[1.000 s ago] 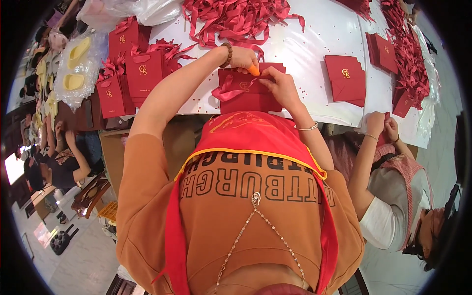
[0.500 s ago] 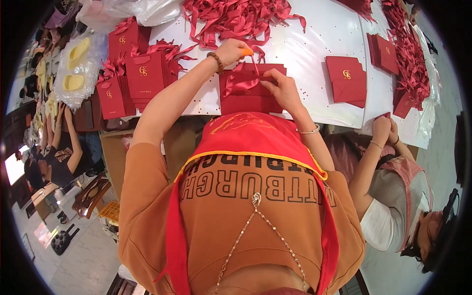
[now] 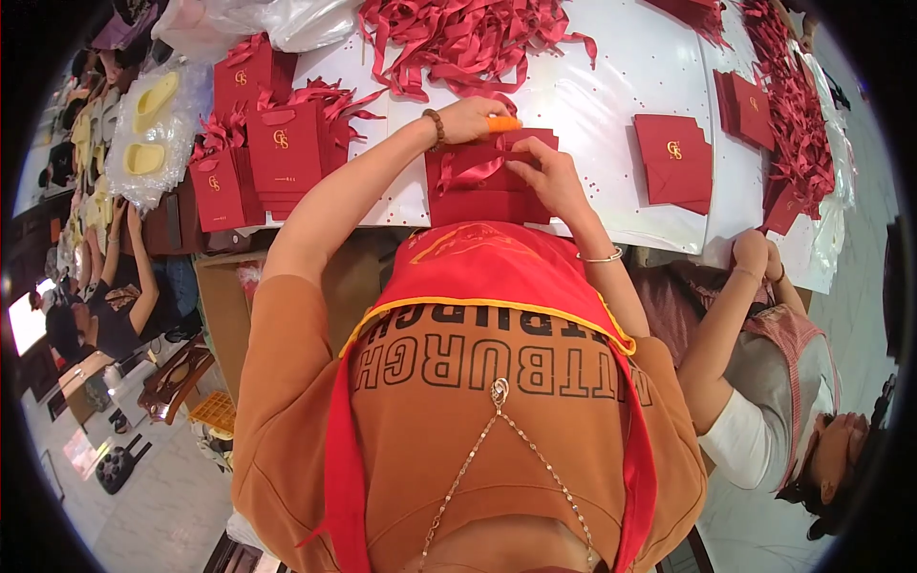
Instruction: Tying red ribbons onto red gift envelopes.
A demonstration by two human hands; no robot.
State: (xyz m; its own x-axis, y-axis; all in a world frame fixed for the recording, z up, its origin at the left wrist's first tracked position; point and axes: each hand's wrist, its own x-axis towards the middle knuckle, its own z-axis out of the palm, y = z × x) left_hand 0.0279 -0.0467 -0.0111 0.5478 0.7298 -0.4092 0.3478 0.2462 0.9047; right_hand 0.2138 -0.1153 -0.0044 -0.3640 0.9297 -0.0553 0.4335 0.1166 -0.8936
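A dark red paper gift bag (image 3: pixel 487 207) lies on the table right in front of me, with a shiny red ribbon (image 3: pixel 476 174) across its upper part. My left hand (image 3: pixel 466 120) is at the bag's top edge, fingers closed on a short orange piece (image 3: pixel 503 124); I cannot tell whether it is a tool handle or a finger cover. From the right, my right hand (image 3: pixel 547 177) pinches at the bag's upper edge beside the ribbon. Its fingertips partly hide what they grip.
Beyond the bag is a heap of red ribbons (image 3: pixel 458 43). Red bags with ribbons (image 3: pixel 287 148) stand at left, near yellow slippers in plastic (image 3: pixel 145 158). Flat red bags (image 3: pixel 671 158) lie at right. A co-worker's hands (image 3: pixel 755 256) are at the table's right edge.
My left hand has come down toward the bag and slightly right, bringing the orange piece to the bag's top edge. My right hand has barely shifted.
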